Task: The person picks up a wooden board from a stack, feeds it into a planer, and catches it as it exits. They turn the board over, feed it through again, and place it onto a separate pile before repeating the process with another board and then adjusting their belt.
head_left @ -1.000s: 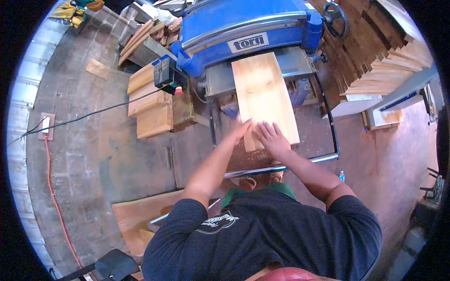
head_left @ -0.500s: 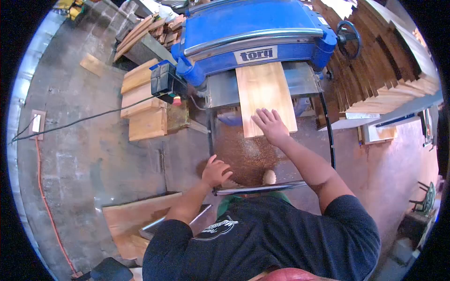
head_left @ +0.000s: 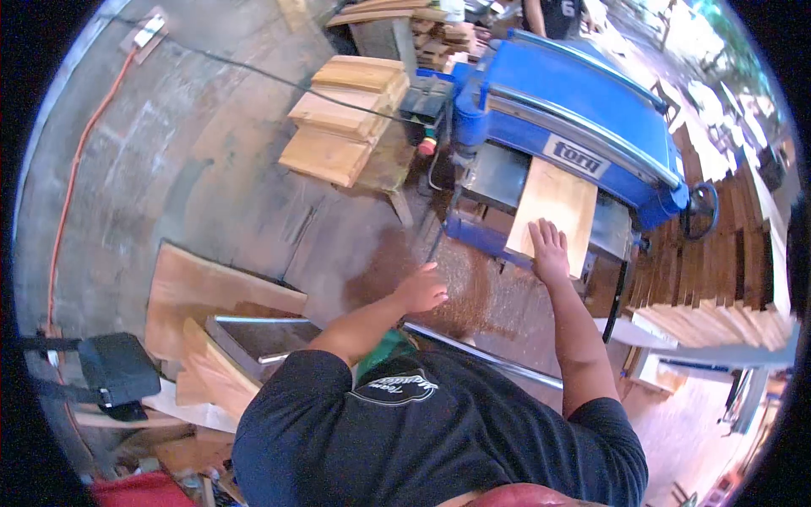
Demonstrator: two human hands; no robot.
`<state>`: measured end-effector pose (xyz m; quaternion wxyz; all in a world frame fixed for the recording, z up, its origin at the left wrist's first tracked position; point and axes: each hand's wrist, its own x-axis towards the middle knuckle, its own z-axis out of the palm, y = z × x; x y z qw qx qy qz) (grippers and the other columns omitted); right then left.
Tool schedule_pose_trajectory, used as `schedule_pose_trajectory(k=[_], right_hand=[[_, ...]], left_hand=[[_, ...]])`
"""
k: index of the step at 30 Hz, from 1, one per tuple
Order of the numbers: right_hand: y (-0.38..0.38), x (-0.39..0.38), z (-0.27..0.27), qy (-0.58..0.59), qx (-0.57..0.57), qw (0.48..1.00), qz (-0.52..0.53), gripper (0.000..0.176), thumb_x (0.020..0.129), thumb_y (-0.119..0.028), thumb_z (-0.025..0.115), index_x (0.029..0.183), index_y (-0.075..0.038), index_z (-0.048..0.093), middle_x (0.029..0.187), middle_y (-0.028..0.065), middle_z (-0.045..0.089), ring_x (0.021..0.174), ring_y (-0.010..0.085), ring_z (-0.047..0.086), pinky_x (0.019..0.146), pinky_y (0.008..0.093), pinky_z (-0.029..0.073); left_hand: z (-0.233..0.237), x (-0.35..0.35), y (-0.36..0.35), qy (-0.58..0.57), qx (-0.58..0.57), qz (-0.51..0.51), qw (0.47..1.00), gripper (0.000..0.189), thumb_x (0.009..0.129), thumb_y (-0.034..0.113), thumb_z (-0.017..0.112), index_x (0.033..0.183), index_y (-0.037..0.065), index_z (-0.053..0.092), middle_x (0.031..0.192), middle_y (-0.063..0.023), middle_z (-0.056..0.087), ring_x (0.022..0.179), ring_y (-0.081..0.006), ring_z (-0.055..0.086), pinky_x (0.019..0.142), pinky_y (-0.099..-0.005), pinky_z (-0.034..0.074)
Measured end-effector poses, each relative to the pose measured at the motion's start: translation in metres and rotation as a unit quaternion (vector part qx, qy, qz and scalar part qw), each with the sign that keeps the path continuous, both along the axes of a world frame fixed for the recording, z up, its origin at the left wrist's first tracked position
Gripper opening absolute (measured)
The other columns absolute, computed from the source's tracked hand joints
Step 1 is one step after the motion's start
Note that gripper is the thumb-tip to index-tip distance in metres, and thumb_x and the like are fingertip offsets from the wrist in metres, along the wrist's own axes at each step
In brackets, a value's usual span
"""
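Board: the pale board (head_left: 553, 207) lies on the metal bed (head_left: 494, 176) of the blue machine (head_left: 574, 101), its far end under the machine's front edge and its near end jutting toward the person.
Right hand: the right hand (head_left: 551, 253) is laid flat on the board's near end, in front of the machine, fingers extended and not clenched.
Left hand: the left hand (head_left: 422, 289) is released, fingers loosely bent, in the air in front of the machine and to its left.
Boards on the left: stacked boards (head_left: 346, 118) lie left of the machine, partly over a wooden tabletop (head_left: 389, 169).
Red button: the red button (head_left: 427, 146) is just beside the machine's left side, below a black box (head_left: 427, 100).
Handwheel: the handwheel (head_left: 700, 211) is at the machine's right end.
Planks: a tall stack of planks (head_left: 718, 262) is right of the machine.
Co-worker: another person (head_left: 562, 17) is behind the machine, partly cut off.
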<state>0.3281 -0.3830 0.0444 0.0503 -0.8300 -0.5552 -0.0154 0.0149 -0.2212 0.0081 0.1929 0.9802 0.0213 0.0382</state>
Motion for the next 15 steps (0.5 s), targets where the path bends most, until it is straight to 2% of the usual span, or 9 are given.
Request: schedule_pose_trajectory(k=[2,4,6,7,9,10,12,13,15], right_hand=[[0.005,0.002,-0.001,0.002,-0.002,1.000,-0.018,0.075,0.074,0.001,0.058,0.142,-0.015,0.032,0.149,0.0107,0.030,0.139,0.0295,0.026,0.112,0.0503,0.024],[0.012,-0.003,-0.003,-0.035,-0.020,0.999,-0.013,0.079,0.072,-0.004,0.065,0.143,-0.014,0.030,0.149,0.0129,0.028,0.139,0.0318,0.026,0.112,0.0509,0.024],[0.029,-0.033,0.024,0.062,-0.076,0.988,-0.116,0.089,0.068,-0.011,0.074,0.144,-0.013,0.028,0.149,0.0160,0.026,0.138,0.0347,0.025,0.111,0.0512,0.025],[0.038,-0.045,0.017,0.063,-0.032,0.996,-0.060,0.092,0.063,-0.017,0.080,0.142,-0.011,0.032,0.146,0.0190,0.030,0.137,0.0374,0.026,0.110,0.0491,0.027],[0.067,-0.085,0.011,0.112,0.163,0.975,0.097,0.072,0.067,-0.018,0.078,0.131,-0.008,0.047,0.136,0.0193,0.044,0.129,0.0375,0.039,0.103,0.0462,0.036],[0.084,-0.108,0.007,0.115,0.163,0.976,0.084,0.072,0.067,-0.018,0.078,0.131,-0.008,0.047,0.136,0.0193,0.044,0.129,0.0375,0.039,0.103,0.0462,0.036],[0.126,-0.139,0.003,0.207,0.125,0.957,0.161,0.047,0.070,-0.019,0.075,0.113,-0.006,0.060,0.116,0.0177,0.059,0.113,0.0350,0.054,0.093,0.0439,0.044],[0.144,-0.147,-0.006,0.213,0.126,0.958,0.145,0.047,0.070,-0.019,0.075,0.113,-0.006,0.060,0.116,0.0177,0.059,0.113,0.0350,0.054,0.093,0.0439,0.044],[0.191,-0.150,-0.025,0.228,0.114,0.952,0.169,0.032,0.074,-0.019,0.073,0.102,-0.006,0.064,0.093,0.0136,0.066,0.089,0.0315,0.064,0.079,0.0427,0.050]], left_hand=[[-0.003,0.002,-0.006,-0.037,-0.049,0.049,0.997,0.020,0.085,0.030,0.058,0.081,0.011,0.064,0.080,-0.0080,0.064,0.090,-0.0263,0.060,0.104,-0.0458,0.035],[0.012,-0.008,-0.012,-0.100,-0.099,0.090,0.986,0.013,0.083,0.025,0.062,0.084,0.012,0.065,0.092,-0.0069,0.064,0.095,-0.0273,0.059,0.101,-0.0458,0.037],[0.014,-0.023,-0.005,-0.158,-0.176,0.178,0.955,0.014,0.083,0.019,0.062,0.090,0.008,0.065,0.102,-0.0112,0.063,0.100,-0.0315,0.057,0.096,-0.0413,0.043],[0.011,-0.033,0.003,-0.158,-0.177,0.180,0.955,0.014,0.083,0.019,0.062,0.090,0.008,0.065,0.102,-0.0112,0.063,0.100,-0.0315,0.057,0.096,-0.0413,0.043],[0.002,-0.063,0.032,-0.158,-0.174,0.298,0.925,0.017,0.082,0.018,0.063,0.094,0.007,0.065,0.106,-0.0126,0.062,0.102,-0.0324,0.057,0.092,-0.0407,0.044],[-0.011,-0.076,0.057,-0.150,-0.175,0.289,0.929,0.017,0.082,0.018,0.063,0.094,0.007,0.065,0.106,-0.0126,0.062,0.102,-0.0324,0.057,0.092,-0.0407,0.044],[-0.037,-0.090,0.122,-0.172,-0.191,0.369,0.893,0.018,0.081,0.019,0.064,0.095,0.006,0.065,0.105,-0.0133,0.062,0.102,-0.0325,0.057,0.092,-0.0419,0.044],[-0.046,-0.094,0.160,-0.182,-0.132,0.353,0.908,0.018,0.081,0.018,0.064,0.095,0.007,0.064,0.107,-0.0129,0.061,0.104,-0.0326,0.056,0.093,-0.0420,0.043],[-0.065,-0.082,0.241,-0.194,-0.139,0.342,0.909,0.018,0.081,0.018,0.064,0.095,0.007,0.064,0.108,-0.0135,0.061,0.105,-0.0334,0.056,0.093,-0.0423,0.043]])
